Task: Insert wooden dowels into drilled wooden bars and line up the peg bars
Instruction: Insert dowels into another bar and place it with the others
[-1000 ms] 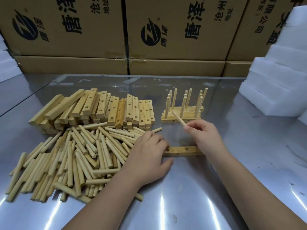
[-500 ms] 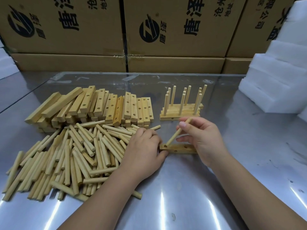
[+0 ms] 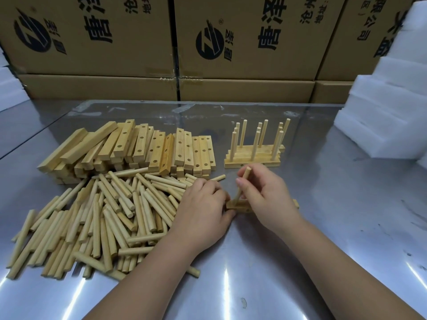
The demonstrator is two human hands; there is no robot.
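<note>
Behind steel bench, cartons; at right, foam. Spread at left, loose dowel pile, with bar stack just beyond and finished peg bars lined up at right rear. Left hand holding left end of bar, flat at centre. Right hand gripping dowel, now steeper than half a second ago, nearly upright, tip at bar's left hole.
</note>
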